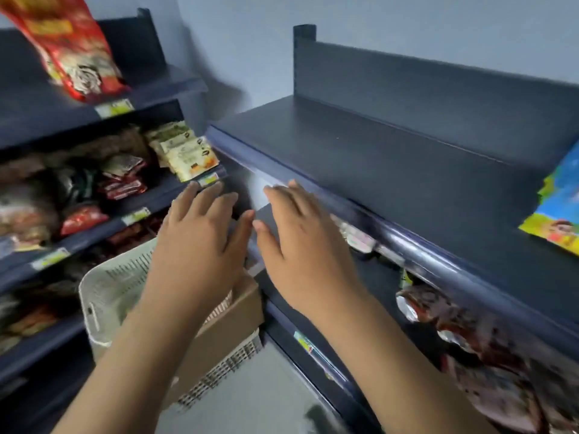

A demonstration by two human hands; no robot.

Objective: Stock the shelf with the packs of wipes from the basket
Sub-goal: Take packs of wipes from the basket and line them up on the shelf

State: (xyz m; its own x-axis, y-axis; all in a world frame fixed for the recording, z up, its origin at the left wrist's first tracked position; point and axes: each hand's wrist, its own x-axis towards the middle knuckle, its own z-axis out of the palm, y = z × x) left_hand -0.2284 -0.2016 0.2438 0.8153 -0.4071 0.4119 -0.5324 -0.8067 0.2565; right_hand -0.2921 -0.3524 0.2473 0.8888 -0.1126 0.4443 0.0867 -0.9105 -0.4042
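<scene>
My left hand (200, 242) and my right hand (300, 245) hover side by side, fingers spread and straight, holding nothing. They are in front of the dark blue top shelf (376, 158) on the right, whose board is bare except at its far right end. Below my left hand sits a white slotted basket (106, 296) on the floor, with a brown cardboard box (232, 327) in it. No pack of wipes shows clearly; the basket's inside is mostly hidden by my left arm.
A colourful blue and yellow pack (557, 214) lies at the right end of the top shelf. Dark red foil packs (470, 339) fill the shelf beneath. Left-hand shelves hold snack bags, among them a red bag (72, 48). Grey floor (250, 396) lies between the units.
</scene>
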